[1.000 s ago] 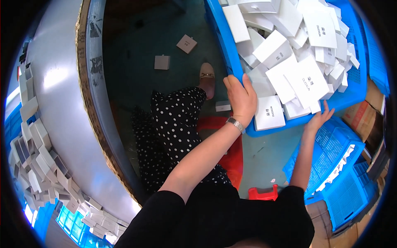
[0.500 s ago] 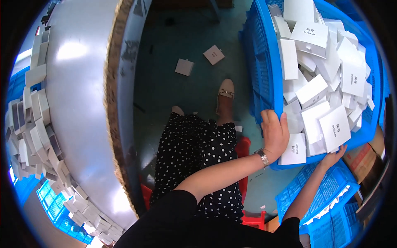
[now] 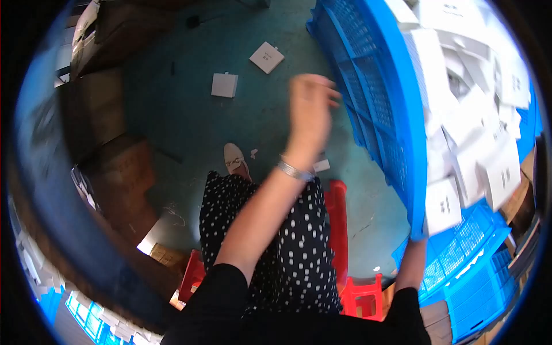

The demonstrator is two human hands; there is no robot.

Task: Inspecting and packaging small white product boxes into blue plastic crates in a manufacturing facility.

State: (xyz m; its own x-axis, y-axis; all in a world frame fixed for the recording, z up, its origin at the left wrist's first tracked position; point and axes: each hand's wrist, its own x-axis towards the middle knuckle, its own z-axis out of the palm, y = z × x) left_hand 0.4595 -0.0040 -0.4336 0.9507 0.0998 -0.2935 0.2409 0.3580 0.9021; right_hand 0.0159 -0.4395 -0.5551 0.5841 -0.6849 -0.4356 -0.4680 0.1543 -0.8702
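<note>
My left hand (image 3: 311, 112) is over the floor, left of the blue crate (image 3: 418, 138), and blurred by motion. Its fingers are partly spread, and nothing shows in it. The crate is heaped with small white boxes (image 3: 443, 210). At the crate's near corner is my right hand (image 3: 418, 246), mostly hidden behind the rim; its fingers do not show. Two more boxes lie on the floor beyond my left hand: a white box (image 3: 224, 84) and another box with a small tab (image 3: 267, 57).
A red plastic stool (image 3: 363, 296) stands beside my legs. Blue crates (image 3: 474, 299) are stacked at the lower right. A blurred table edge (image 3: 86, 230) runs down the left, with brown cartons (image 3: 123, 184) beside it. White scraps lie on the floor.
My left hand has let go of the crate's rim and swung left over the floor. The crate's side shows more fully, and the view has shifted, with the table now blurred at left.
</note>
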